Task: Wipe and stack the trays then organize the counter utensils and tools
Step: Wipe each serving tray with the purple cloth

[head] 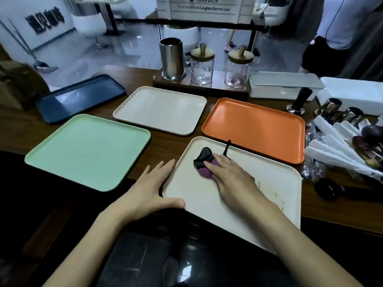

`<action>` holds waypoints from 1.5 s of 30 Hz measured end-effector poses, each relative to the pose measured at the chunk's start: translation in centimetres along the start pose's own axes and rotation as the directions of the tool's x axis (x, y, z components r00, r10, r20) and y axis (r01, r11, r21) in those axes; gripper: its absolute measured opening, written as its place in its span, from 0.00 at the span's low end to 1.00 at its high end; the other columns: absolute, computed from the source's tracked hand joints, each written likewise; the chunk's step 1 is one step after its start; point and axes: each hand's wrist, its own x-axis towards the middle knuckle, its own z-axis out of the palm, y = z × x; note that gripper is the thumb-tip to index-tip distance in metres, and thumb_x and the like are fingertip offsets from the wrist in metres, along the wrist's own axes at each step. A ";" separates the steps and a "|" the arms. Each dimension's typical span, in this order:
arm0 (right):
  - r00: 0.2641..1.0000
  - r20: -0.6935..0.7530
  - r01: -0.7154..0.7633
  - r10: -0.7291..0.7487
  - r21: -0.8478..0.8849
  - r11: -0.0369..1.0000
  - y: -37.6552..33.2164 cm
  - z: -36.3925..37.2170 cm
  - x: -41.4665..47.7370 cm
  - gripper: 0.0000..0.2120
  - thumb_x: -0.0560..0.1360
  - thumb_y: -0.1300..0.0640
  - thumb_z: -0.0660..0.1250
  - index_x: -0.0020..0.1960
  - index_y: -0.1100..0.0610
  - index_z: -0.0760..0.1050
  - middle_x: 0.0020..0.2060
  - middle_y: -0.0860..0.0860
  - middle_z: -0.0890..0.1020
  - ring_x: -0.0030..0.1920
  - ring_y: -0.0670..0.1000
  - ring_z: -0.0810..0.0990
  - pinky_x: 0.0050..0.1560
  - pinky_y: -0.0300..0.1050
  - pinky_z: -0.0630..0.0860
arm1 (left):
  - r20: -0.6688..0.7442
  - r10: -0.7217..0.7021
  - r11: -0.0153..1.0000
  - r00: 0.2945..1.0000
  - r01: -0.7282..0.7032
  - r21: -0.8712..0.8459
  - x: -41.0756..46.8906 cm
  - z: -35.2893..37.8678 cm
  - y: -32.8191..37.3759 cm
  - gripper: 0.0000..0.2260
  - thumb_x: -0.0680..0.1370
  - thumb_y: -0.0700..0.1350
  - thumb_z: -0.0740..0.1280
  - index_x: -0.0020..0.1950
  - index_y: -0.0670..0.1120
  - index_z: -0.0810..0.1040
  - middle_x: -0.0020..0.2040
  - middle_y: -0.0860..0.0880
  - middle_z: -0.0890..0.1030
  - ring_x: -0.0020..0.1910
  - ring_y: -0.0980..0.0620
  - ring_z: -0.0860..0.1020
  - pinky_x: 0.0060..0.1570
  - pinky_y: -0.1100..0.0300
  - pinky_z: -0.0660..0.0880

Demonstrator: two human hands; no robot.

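A white sign [204, 8] reading "GARDEN" stands at top centre. A white chair [89, 23] and a dark wall picture [46, 20] sit upper left, with a dustpan [44, 67] on the floor below. A person [342, 27] in a light top stands upper right. A brown bag [18, 83] is at the left edge.

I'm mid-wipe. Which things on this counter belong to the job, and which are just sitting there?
Job: cloth, near cream tray, mint tray, far cream tray, orange tray, navy tray, white-handled utensils, tamper, steel cups.
Lying about: canister, jars, white boxes, sign.
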 end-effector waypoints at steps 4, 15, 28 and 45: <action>1.000 -0.017 0.014 -0.015 -0.035 0.999 0.1 0.4 0.2 0.21 0.84 0.58 0.58 0.77 0.51 0.67 0.78 0.55 0.63 0.78 0.57 0.59 0.76 0.48 0.55 | -0.005 0.030 0.990 1.000 -0.029 0.136 0.1 1.3 -1.3 0.55 0.60 0.82 0.62 0.76 0.64 0.37 0.81 0.60 0.43 0.80 0.62 0.37 0.77 0.58 0.33; 1.000 -0.023 -0.017 0.015 -0.098 0.995 -2.6 2.1 1.7 0.22 0.85 0.53 0.55 0.78 0.49 0.64 0.80 0.55 0.59 0.80 0.58 0.55 0.79 0.52 0.49 | -0.055 0.065 0.964 0.996 -0.049 0.261 1.3 2.0 -2.3 0.59 0.63 0.85 0.52 0.83 0.54 0.38 0.83 0.57 0.42 0.80 0.58 0.36 0.80 0.50 0.37; 0.994 0.080 0.077 -0.079 0.025 0.997 -7.9 3.0 -1.6 0.22 0.83 0.60 0.58 0.75 0.48 0.70 0.79 0.52 0.63 0.79 0.55 0.57 0.76 0.41 0.48 | -0.082 0.094 0.962 0.992 -0.069 0.266 1.6 2.3 -2.6 0.61 0.61 0.84 0.47 0.83 0.48 0.39 0.84 0.53 0.44 0.82 0.53 0.39 0.79 0.49 0.36; 0.997 0.027 -0.064 0.067 -0.101 0.993 -3.7 2.0 4.3 0.24 0.85 0.58 0.50 0.79 0.44 0.61 0.81 0.51 0.54 0.81 0.53 0.51 0.78 0.47 0.47 | -0.018 0.051 0.946 0.999 -0.043 0.320 1.5 1.9 -2.2 0.51 0.72 0.79 0.52 0.83 0.51 0.35 0.83 0.55 0.38 0.80 0.54 0.34 0.79 0.47 0.35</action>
